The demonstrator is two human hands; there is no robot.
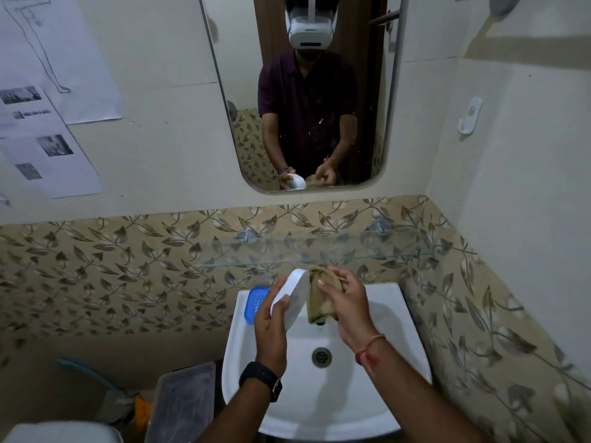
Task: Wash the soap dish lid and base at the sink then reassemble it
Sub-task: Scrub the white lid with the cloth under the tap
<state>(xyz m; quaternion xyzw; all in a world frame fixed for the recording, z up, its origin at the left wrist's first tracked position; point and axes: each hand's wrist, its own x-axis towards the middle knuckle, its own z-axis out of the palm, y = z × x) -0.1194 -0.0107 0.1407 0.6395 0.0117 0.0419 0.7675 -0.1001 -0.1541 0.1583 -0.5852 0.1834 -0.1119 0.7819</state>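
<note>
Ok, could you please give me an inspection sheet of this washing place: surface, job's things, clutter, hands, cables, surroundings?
Surface: white sink, drain uncovered.
Job's things: white lid held over the basin; blue base on the sink's left rear corner.
Clutter: clear lidded box low, left of the sink.
Hands: left hand grips the lid; right hand holds a tan cloth against it.
Cables: nothing seen.
Surroundings: mirror, glass shelf, papers on the left wall.

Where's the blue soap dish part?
Head view: the blue slotted plastic soap dish part sits on the back-left corner of the white ceramic sink, partly hidden behind the left hand holding the white plastic shell.
</note>
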